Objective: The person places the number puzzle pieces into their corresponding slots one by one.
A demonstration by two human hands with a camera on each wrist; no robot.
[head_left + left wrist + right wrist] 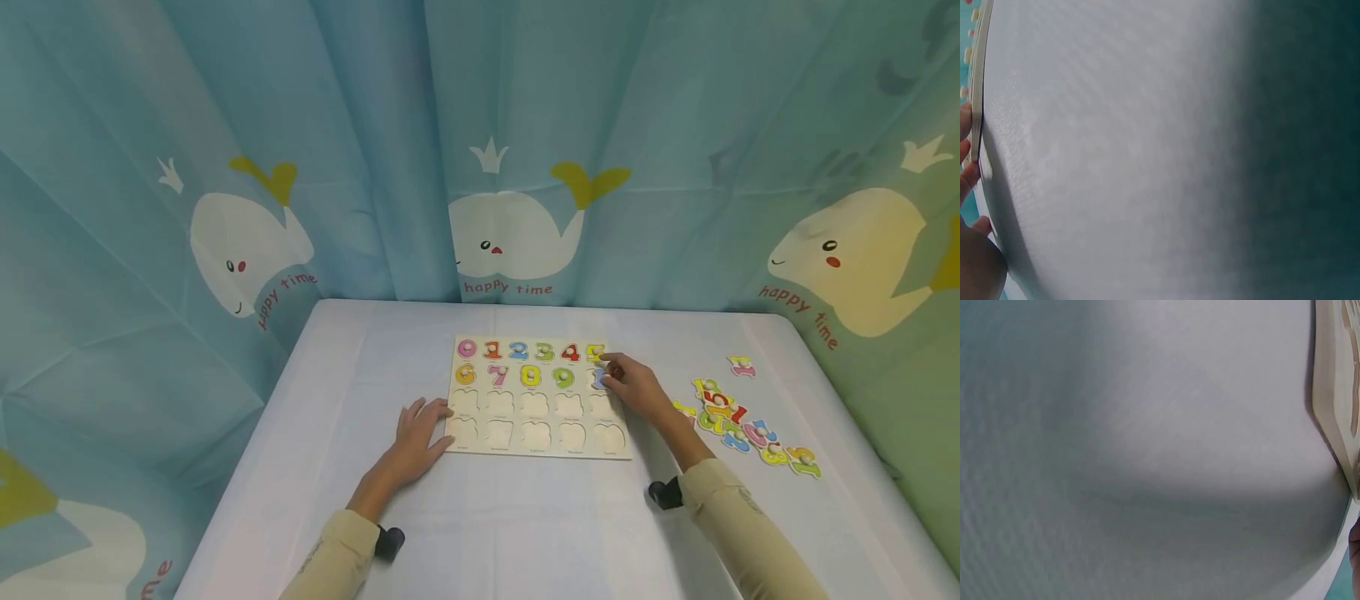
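A wooden number puzzle board (517, 435) lies on the table, its top two rows filled with coloured knobbed digits, its lower two rows showing bare recesses. My left hand (415, 440) rests at the board's left edge, fingers fairly straight; in the left wrist view, its fingers (967, 178) touch that edge. At the right end of the second row, my right hand (636, 388) pinches a blue number piece (597, 379), partly hidden by the fingers. Just above it sits a yellow 5 (595, 352). The right wrist view catches only the board's side (1325, 381) and a bit of hand.
Right of the board, a loose heap of coloured number pieces (718, 402) spreads over the white table (517, 525), some overlapping. One pink-and-yellow piece (742, 365) lies apart, farther back. A blue whale-print curtain (390, 167) hangs behind the table.
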